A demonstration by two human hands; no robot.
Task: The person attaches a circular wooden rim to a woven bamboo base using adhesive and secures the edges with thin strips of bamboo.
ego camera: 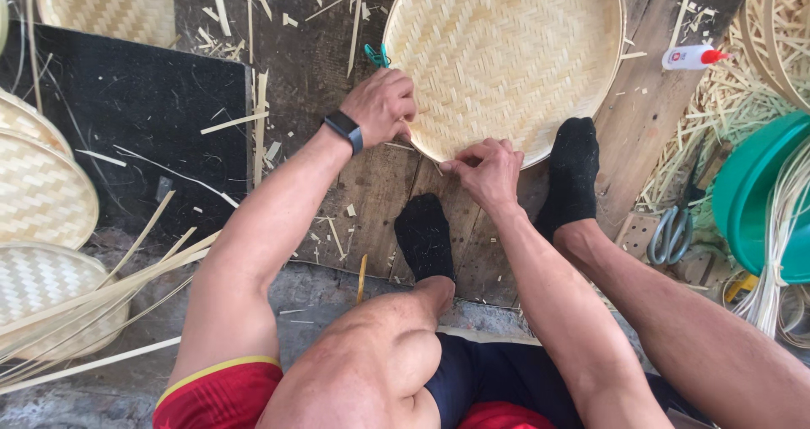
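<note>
Bamboo woven tray is lying on the wooden boards ahead of the feet. Left hand is curling nearly closed, gripping the tray's near-left rim. Right hand is pinching the near rim, fingers bent tight together.

A small white squeeze bottle with a red pointed cap lies on its side on the wooden boards, at the upper right, just beyond the rim of a round woven bamboo tray. It bears a small red-and-blue label, too small to make out.
</note>
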